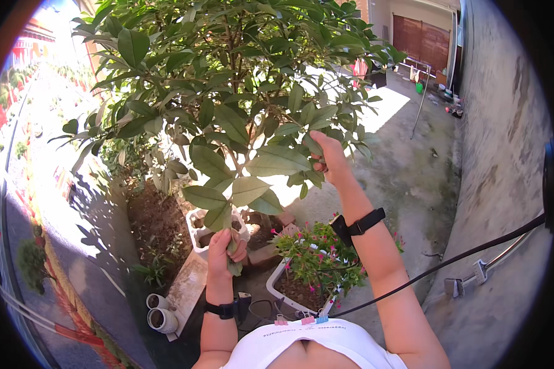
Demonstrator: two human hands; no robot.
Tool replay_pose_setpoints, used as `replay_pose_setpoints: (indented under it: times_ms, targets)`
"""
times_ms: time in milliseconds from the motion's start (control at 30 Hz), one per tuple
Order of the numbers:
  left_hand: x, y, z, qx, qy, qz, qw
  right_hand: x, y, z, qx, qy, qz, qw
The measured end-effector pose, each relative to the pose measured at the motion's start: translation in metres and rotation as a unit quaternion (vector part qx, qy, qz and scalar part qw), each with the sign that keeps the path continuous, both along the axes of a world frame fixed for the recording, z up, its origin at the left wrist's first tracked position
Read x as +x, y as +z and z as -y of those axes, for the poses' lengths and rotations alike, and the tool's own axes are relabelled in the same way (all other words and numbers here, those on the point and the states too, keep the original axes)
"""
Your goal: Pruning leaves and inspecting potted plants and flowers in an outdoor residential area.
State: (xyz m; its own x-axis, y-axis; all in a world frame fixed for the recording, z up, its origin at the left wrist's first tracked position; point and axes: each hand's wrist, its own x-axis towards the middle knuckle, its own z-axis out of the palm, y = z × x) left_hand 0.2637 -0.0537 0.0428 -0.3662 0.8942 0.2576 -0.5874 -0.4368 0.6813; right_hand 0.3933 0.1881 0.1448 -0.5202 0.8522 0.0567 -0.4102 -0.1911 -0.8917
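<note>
A leafy green shrub [231, 122] fills the upper middle of the head view, its branches reaching toward me. My left hand [218, 259] grips a leaf [234, 267] below the lowest branch tip, fingers curled around it. Broad leaves [249, 190] spread just above that hand. Higher and to the right, my right hand [334, 157] pinches another leaf [313, 145] between thumb and fingers at the shrub's right side. Whether either leaf is still joined to its stem cannot be made out.
Pink flowers [311, 260] grow in a white-rimmed planter [273, 282] below my hands. A white pot [195, 244] stands behind my left hand, and two small pots [163, 319] sit at lower left. A black cable [424, 279] crosses before the right-hand concrete wall [498, 152].
</note>
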Motion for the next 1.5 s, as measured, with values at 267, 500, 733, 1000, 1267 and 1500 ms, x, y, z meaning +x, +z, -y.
replay_pose_setpoints:
  times_ms: [267,500,733,1000,1267,1500]
  targets:
    - [0.005,-0.003,-0.003,0.004,-0.008,0.002,1.0,0.001,-0.02,-0.01,0.075,0.002,0.056,0.996]
    - [0.023,-0.001,-0.009,-0.018,-0.025,-0.003,1.0,0.039,-0.034,0.006,0.007,0.09,0.034,0.995]
    - [0.039,0.008,-0.024,-0.007,-0.021,-0.011,1.0,0.079,-0.063,0.031,-0.014,0.013,0.032,0.999]
    - [0.08,0.071,-0.054,-0.043,0.073,-0.104,0.991,0.135,-0.078,0.068,-0.013,0.02,-0.012,1.0]
    - [0.117,0.083,-0.076,-0.033,0.068,-0.092,0.993,0.166,-0.082,0.088,0.024,0.013,0.019,0.999]
    - [0.129,0.085,-0.086,-0.016,0.145,-0.097,0.985,0.184,-0.093,0.092,-0.013,0.021,-0.017,1.0]
